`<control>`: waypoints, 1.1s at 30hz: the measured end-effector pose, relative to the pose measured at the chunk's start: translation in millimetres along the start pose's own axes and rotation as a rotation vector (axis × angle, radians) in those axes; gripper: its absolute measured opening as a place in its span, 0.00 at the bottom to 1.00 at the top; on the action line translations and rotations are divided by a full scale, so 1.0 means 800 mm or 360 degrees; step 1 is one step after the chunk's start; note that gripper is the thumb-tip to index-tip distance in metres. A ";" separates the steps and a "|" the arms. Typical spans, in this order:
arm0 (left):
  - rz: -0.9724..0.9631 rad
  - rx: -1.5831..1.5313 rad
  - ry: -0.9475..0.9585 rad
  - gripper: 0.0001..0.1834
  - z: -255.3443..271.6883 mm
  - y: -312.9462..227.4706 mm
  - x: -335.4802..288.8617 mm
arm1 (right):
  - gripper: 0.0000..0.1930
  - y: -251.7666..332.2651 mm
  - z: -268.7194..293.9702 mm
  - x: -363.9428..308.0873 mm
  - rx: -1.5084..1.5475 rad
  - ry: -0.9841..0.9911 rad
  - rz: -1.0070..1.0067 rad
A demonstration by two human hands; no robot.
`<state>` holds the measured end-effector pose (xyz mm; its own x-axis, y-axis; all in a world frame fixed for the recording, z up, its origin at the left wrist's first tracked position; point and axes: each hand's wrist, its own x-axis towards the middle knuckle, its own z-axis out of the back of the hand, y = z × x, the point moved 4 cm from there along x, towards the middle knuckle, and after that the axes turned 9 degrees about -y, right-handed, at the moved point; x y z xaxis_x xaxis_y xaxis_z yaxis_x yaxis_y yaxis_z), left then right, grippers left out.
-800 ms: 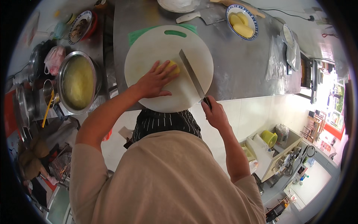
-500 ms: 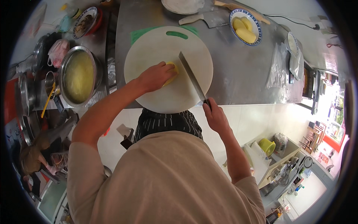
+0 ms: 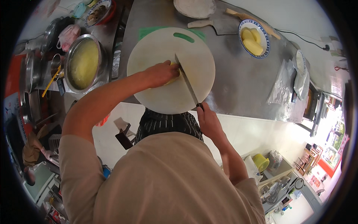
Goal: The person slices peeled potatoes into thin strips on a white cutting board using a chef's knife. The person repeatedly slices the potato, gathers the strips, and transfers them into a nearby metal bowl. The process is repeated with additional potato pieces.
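On the round white cutting board (image 3: 199, 71), my left hand (image 3: 163, 74) is closed over a peeled yellow potato (image 3: 172, 80) and presses it down. Its fingers hide most of the potato. My right hand (image 3: 209, 120) grips the dark handle of a long kitchen knife (image 3: 189, 84) at the board's near right edge. The knife slants away to the left. Its blade end lies right beside my left fingertips, against the potato's right side; whether it has cut in, I cannot tell.
A blue-rimmed bowl (image 3: 267, 42) holds several peeled potatoes. Left of it lie a cleaver (image 3: 225, 27) and a floury round plate (image 3: 195, 8). Green material (image 3: 146, 33) shows under the board. A metal basin (image 3: 67, 71) of yellowish contents stands left; plastic bags (image 3: 280, 89) lie right.
The knife blade has moved left, from apart to right beside the potato and my left fingers. My left hand stays on the potato. The whole view has shifted slightly.
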<state>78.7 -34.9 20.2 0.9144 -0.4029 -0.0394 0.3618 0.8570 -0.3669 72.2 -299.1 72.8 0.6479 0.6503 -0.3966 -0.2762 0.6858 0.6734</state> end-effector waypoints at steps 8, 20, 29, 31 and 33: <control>0.0031 -0.0057 -0.0026 0.22 -0.003 -0.002 -0.004 | 0.11 -0.002 -0.014 0.002 -0.0203 -0.0085 0.0177; 0.0006 -0.0095 -0.0176 0.14 -0.010 0.001 -0.011 | 0.07 0.003 -0.016 0.003 -0.0071 -0.0206 0.0225; 0.0055 -0.0117 -0.0135 0.13 -0.018 0.002 -0.013 | 0.07 0.004 -0.018 0.014 -0.0142 -0.0173 0.0234; -0.0006 -0.0105 -0.0228 0.13 -0.013 0.001 -0.014 | 0.07 0.002 -0.018 0.009 -0.0160 -0.0104 0.0131; -0.0024 -0.0121 -0.0217 0.14 -0.014 0.000 -0.016 | 0.07 0.006 -0.017 0.007 -0.0141 -0.0137 0.0163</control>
<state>64.7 -33.3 10.3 0.9270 -0.3638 0.0915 0.3657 0.8222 -0.4361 64.8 -287.5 65.5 0.6707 0.6904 -0.2711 -0.4028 0.6460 0.6484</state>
